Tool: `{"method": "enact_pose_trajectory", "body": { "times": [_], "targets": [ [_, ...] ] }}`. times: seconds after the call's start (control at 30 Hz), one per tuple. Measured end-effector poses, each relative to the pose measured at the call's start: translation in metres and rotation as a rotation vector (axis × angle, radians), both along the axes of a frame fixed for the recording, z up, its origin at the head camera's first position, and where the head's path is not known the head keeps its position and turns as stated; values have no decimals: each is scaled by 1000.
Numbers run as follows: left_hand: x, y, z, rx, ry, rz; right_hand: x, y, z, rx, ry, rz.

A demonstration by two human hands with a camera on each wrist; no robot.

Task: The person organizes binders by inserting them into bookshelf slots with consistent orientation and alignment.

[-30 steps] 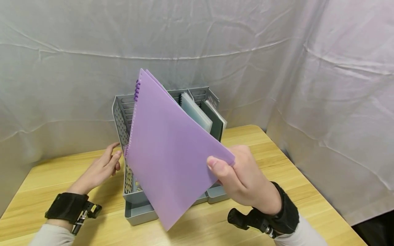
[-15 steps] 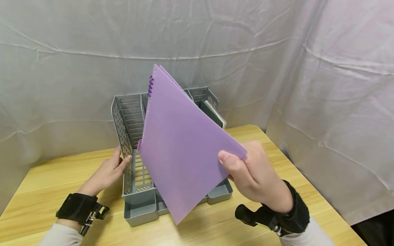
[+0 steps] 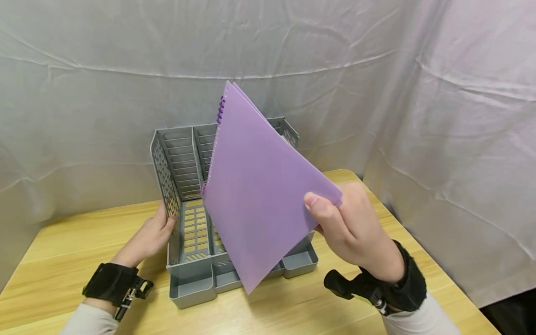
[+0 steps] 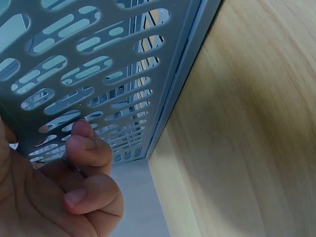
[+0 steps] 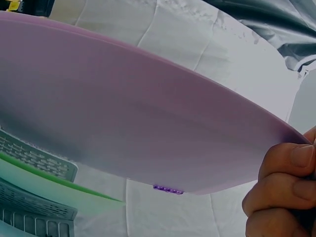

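A purple spiral-bound notebook [image 3: 264,186] hangs tilted in front of the organizer in the head view, its purple coil rings along the left edge. My right hand [image 3: 353,223] pinches its right corner, thumb on the near cover and curled fingers behind. The grey desk file organizer [image 3: 194,170] stands on the table, its left slots bare and its right part mostly hidden by the notebook. My left hand [image 3: 152,232] grips the organizer's perforated left side wall. In the left wrist view, curled fingers [image 4: 94,148] lie outside that wall, and skin shows through its holes.
Small front trays [image 3: 192,288] run along the organizer's near side. In the right wrist view, a green-edged cover [image 5: 64,185] stands in the organizer below the purple notebook. A pale cloth [image 3: 104,102] hangs behind the wooden table [image 3: 75,242].
My right hand has carried the purple notebook right and slightly up, uncovering the organizer's left slots. My left hand has moved right and taken hold of the organizer's side wall.
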State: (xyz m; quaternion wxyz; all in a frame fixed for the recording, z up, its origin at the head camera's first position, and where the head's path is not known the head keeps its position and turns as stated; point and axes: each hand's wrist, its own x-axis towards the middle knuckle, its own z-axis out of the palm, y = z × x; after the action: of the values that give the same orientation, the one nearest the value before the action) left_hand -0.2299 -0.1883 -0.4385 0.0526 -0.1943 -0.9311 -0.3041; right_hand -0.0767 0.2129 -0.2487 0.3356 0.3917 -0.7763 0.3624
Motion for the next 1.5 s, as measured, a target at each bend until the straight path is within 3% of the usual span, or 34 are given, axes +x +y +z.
{"method": "enact_pose_trajectory", "body": {
  "times": [0.1,0.2,0.3,0.5,0.6,0.73,0.83,0.97,1.07,1.5],
  "targets": [
    [-12,-9,-19,-8,26,-2,-2,-1,2,14,47,-44],
    [-12,-11,-21,2,29,-8,-4,-2,3,16,49,-63],
    [-3,-6,-14,9,12,-2,-6,-4,5,29,61,-84],
    [20,9,18,18,-66,-25,-12,-9,8,58,72,-151],
    [24,13,25,10,-75,-21,-15,-11,10,60,56,-158],
    [24,13,23,23,-68,-20,-20,-13,12,70,55,-157],
    [20,9,14,27,-35,-16,-24,-14,13,74,50,-165],
    [21,11,15,25,-37,-17,-29,-17,15,77,23,-180],
    [26,15,25,32,-63,-23,-34,-18,16,76,12,-195],
    [24,14,18,53,-46,-28,-52,-28,17,65,-77,-235]
  ]
}}
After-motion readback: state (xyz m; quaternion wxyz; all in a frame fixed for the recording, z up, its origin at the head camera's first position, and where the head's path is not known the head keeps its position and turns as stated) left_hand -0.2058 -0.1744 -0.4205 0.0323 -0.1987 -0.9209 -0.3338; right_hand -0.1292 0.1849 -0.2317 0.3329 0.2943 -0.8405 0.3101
